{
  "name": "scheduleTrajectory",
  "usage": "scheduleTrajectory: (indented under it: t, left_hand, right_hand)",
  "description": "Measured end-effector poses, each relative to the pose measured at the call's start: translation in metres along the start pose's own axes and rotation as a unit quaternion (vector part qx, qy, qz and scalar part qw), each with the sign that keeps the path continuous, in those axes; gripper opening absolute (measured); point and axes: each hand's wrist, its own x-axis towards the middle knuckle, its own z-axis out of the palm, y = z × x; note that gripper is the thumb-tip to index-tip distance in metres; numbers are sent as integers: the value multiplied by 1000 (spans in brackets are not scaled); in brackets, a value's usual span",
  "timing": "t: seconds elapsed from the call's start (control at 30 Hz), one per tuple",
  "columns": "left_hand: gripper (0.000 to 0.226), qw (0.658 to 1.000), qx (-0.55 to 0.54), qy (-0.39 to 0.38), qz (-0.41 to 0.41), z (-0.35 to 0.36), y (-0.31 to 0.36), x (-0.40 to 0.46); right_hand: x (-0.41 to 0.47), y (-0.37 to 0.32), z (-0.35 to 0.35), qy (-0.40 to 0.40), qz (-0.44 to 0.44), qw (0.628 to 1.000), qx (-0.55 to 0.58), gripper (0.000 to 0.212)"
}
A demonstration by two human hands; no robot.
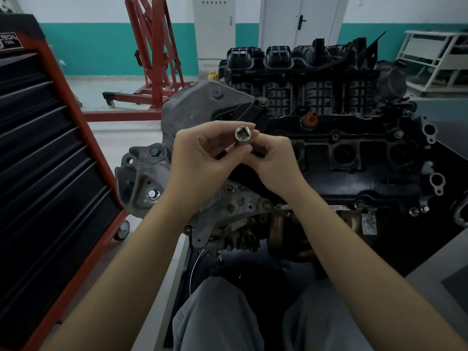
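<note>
Socket (242, 135): a short metal socket held in the air between both hands, over the near left part of the engine. Its square drive hole faces up toward the camera, and it touches nothing but the fingers.
Left hand (202, 160): curled round the socket from the left. The fingers (220, 125) arch over its far side and the thumb comes in from the near side, so the hand grips the socket.
Right hand (274, 160): meets the left hand from the right, with curled fingers (256, 134) pinching the socket's right side. The knuckles of the two hands are just beside each other.
Below the socket: something dark shows in the gaps between the hands. I cannot tell whether it is a tool or part of the engine behind.
Engine (354, 168): a bare car engine directly in front of the person, dark on top, with grey cast brackets at its left end.
Intake manifold (304, 72): black ribbed plastic along the far side of the engine.
Orange cap (310, 120): stands upright on the engine top, to the right of the hands and apart from them.
Tool cabinet (45, 160): red frame, black drawers, on castors, at the left, near the engine's left end.
Engine hoist (154, 51): red, on the floor behind the cabinet, well apart from the hands.
Trouser legs (215, 320): grey, at the bottom edge, below the forearms.
</note>
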Motion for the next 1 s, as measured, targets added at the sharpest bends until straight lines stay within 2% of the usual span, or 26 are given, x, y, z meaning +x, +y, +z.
scheduleTrajectory:
  t: [0.17,0.33,0.4,0.53,0.67,0.77,0.9,1.0]
  left_hand:
    - [29,997,44,56,22,3,0,1]
    - [34,1000,-20,12,7,-1,0,0]
    - [31,1000,-3,-3,9,0,1,1]
    - [26,998,55,27,36,2,1,1]
    - [30,1000,6,4,18,0,0,0]
    - [33,1000,-1,-13,12,1,2,0]
    - [28,997,59,34,40,2,4,-1]
    - [30,995,71,37,53,2,4,-2]
  right_hand:
    - [0,0,-1,8,2,1000,9,16]
    - [-1,0,0,-9,1,1000,2,17]
    - [0,0,0,9,2,1000,-4,15]
    - [1,0,1,20,6,1000,15,16]
    - [0,-1,1,-19,-16,1000,6,24]
    - [-1,-1,0,-14,-10,1000,14,25]
    - [1,1,0,16,-3,1000,17,18]
    - [0,0,-1,18,-4,1000,18,19]
